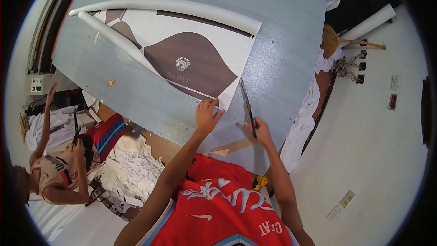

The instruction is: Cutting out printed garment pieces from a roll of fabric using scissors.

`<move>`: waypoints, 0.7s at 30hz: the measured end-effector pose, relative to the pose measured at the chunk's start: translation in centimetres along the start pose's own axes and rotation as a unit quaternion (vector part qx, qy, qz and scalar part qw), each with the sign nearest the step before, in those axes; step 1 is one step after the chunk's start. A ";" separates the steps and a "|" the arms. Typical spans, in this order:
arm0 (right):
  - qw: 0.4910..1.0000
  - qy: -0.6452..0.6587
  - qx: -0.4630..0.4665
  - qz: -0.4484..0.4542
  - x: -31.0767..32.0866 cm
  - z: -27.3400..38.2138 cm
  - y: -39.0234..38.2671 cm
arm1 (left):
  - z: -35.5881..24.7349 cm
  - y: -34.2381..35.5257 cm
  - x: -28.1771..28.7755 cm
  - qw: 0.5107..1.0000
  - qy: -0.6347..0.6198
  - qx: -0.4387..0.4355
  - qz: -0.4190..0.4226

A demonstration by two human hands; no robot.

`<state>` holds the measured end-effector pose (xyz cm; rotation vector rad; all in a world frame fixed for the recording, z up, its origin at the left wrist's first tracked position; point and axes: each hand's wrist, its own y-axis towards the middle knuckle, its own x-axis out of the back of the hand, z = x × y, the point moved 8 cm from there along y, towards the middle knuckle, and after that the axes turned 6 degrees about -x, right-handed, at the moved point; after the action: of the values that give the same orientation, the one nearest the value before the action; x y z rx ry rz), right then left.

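A printed paper sheet (191,50) with dark brown shapes on white lies on the table, its far and left edges rolled into long tubes. My left hand (207,117) rests at the sheet's near corner, fingers spread and touching its edge. In my right hand (260,132) is a pair of long dark scissors (247,105). The blades point away from me, and their tips are beside the sheet's right edge. Whether they touch the paper I cannot tell.
The grey-blue table (287,45) has a brown strip (234,146) near its front edge. Heaped paper scraps (129,166) lie on the left, where another person (63,171) holds a dark tool. A brown hand fan (331,41) and white roll (371,23) stand at the right.
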<state>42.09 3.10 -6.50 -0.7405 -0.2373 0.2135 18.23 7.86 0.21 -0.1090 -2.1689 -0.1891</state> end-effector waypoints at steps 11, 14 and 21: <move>0.989 0.106 0.021 -0.097 -14.7 -6.1 -9.9 | 6.4 -2.9 -4.1 0.816 -0.244 0.494 -0.173; 0.971 0.228 -0.042 -0.062 -16.9 -6.6 -9.7 | 7.6 -3.7 -7.5 0.701 -0.409 0.562 -0.158; 0.953 0.271 -0.079 -0.106 -19.0 -5.2 -8.7 | 7.1 -4.0 -7.8 0.645 -0.521 0.551 -0.097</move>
<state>26.40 -11.69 -6.84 -0.8964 0.1931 -0.2184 16.28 5.08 -10.55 0.9411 -2.9711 1.4375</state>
